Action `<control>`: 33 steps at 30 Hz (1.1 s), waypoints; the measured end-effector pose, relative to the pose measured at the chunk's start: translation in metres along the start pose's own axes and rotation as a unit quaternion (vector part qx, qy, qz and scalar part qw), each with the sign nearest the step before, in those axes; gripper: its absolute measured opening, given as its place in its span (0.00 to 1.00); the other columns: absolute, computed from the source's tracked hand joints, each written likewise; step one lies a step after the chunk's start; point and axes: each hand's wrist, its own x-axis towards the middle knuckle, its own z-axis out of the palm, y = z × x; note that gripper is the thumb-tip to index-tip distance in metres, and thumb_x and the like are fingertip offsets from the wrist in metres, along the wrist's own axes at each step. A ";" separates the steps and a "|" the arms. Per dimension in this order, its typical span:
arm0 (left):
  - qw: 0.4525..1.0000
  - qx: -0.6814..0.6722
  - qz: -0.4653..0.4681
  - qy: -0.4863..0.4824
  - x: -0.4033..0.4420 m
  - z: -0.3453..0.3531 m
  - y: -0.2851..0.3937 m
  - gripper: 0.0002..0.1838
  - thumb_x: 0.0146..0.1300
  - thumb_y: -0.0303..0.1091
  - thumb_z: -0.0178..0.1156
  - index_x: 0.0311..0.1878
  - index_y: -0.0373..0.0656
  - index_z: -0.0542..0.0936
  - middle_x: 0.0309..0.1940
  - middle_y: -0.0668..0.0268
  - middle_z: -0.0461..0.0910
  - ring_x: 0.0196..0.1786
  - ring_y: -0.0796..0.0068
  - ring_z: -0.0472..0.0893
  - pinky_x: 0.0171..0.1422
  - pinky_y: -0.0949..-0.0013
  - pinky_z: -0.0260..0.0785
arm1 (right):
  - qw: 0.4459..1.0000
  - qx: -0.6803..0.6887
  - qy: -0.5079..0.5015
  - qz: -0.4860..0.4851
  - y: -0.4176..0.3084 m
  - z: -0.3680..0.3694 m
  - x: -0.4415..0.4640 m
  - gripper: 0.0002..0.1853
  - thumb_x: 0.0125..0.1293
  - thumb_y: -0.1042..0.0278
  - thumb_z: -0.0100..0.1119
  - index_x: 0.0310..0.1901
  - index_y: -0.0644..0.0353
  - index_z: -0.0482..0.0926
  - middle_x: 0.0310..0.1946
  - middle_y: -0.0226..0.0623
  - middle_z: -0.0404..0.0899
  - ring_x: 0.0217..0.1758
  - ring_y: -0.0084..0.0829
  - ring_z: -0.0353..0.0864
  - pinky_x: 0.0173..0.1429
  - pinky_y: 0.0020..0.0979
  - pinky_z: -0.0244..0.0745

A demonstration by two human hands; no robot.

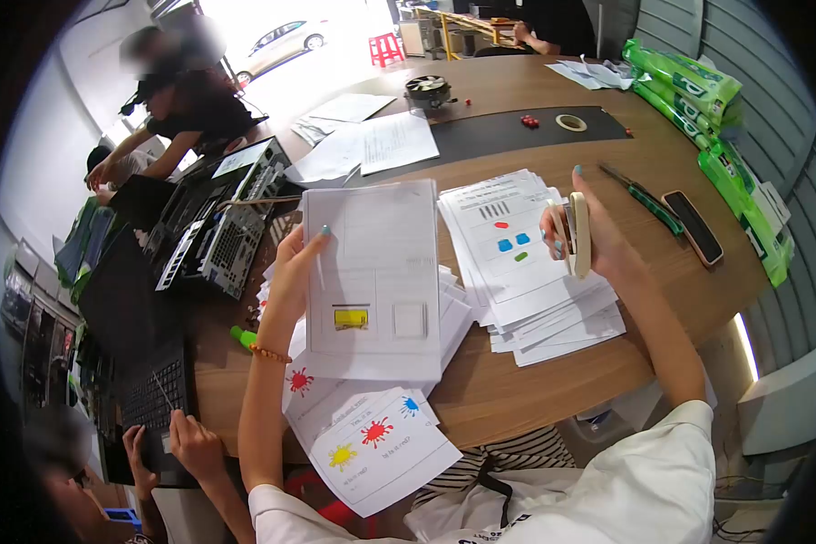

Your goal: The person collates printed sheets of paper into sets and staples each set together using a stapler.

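Note:
My left hand [292, 267] grips the left edge of a sheaf of printed worksheets [372, 245], thumb on top, raised over the table. A yellow picture shows on its upper sheet. Closed around a cream stapler [580, 234], my right hand [598, 238] is above a fanned paper pile [553, 317] with red, blue and green pictures. Below the sheaf, more loose sheets overlap, and a worksheet with paint splashes [381, 453] hangs over the table's near edge.
An open computer case [236, 218] and a laptop keyboard [159, 390] stand left, where another person's hands [190, 444] work. Right are a screwdriver [655, 208], a phone [692, 227] and green packages [743, 199]. Farther back lie a tape roll [571, 122] and a cooling fan [429, 91].

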 end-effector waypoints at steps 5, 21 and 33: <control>0.997 -0.038 -0.065 0.030 0.045 0.036 -0.008 0.13 0.62 0.28 0.50 0.47 0.30 0.71 0.39 0.59 0.76 0.38 0.74 0.78 0.41 0.72 0.74 | 0.998 0.055 -0.021 -0.027 -0.003 -0.013 -0.002 0.39 0.62 0.28 0.29 0.24 0.61 0.74 0.15 0.30 0.67 0.19 0.25 0.67 0.24 0.27 0.63; 0.952 0.289 0.089 0.044 0.081 0.109 -0.045 0.41 0.56 0.41 0.60 0.64 0.26 0.53 0.56 0.39 0.63 0.61 0.55 0.64 0.65 0.65 0.56 | 0.989 0.030 0.109 -0.092 -0.021 -0.023 -0.020 0.39 0.62 0.29 0.28 0.27 0.60 0.77 0.20 0.31 0.74 0.21 0.22 0.70 0.28 0.26 0.69; 0.678 0.661 0.010 -0.320 -0.127 0.025 0.012 0.67 0.26 0.56 0.75 0.70 0.46 0.46 0.70 0.51 0.41 0.72 0.48 0.36 0.72 0.47 0.27 | 0.989 -0.081 0.059 -0.105 -0.016 -0.003 -0.021 0.42 0.62 0.28 0.21 0.24 0.60 0.77 0.17 0.32 0.72 0.21 0.22 0.70 0.28 0.24 0.69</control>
